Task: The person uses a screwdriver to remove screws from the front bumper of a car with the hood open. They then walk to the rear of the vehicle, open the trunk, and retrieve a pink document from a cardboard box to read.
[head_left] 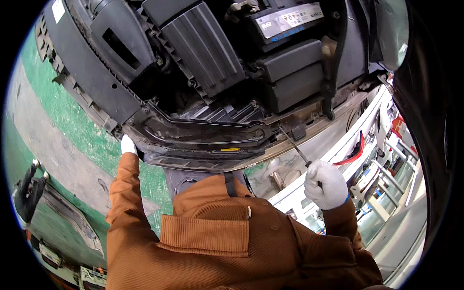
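Observation:
My left hand [128,145], in a white glove, rests at the left end of the dark front panel [193,135] of an open car engine bay; its fingertips are not clearly visible. My gloved right hand [325,184] is closed on the handle of a long thin screwdriver-like tool [297,149], its shaft reaching up-left to the panel's right part. A small yellow label [230,149] is on the panel. Above lie a black ribbed housing [203,53] and a battery [290,21].
Green and grey floor [48,111] shows at left, with black parts [29,193] and a long dark panel [72,217] below. At right are white body panels, a red part [353,150] and metal rack tubes [396,179]. The car's dark, curved bodywork [420,121] edges the far right.

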Motion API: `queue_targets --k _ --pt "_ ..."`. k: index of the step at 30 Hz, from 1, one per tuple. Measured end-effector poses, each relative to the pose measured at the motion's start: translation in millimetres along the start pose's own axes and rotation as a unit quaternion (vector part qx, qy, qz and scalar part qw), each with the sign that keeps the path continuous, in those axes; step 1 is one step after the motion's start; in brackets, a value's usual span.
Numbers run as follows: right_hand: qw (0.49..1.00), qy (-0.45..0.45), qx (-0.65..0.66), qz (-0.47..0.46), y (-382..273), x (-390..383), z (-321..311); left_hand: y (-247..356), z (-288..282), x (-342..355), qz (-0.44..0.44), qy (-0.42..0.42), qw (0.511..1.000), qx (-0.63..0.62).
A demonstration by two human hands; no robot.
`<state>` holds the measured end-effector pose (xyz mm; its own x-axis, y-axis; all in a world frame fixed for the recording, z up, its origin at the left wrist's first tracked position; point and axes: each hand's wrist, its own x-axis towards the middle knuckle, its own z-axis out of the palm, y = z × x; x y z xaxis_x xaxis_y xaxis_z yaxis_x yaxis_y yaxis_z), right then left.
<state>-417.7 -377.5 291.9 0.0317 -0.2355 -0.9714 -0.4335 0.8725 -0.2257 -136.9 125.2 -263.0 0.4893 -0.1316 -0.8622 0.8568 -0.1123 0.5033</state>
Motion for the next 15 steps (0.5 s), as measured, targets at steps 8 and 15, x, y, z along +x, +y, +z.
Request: queue_targets --k 8,15 --pt "0.886 0.010 -0.455 -0.084 -2 -13 -28 46 69 -54 -0.064 0.007 0.995 -0.071" --pt "0.739 0.022 -0.641 -0.206 -13 -16 -5 70 98 -85 -0.062 0.012 0.996 -0.063"
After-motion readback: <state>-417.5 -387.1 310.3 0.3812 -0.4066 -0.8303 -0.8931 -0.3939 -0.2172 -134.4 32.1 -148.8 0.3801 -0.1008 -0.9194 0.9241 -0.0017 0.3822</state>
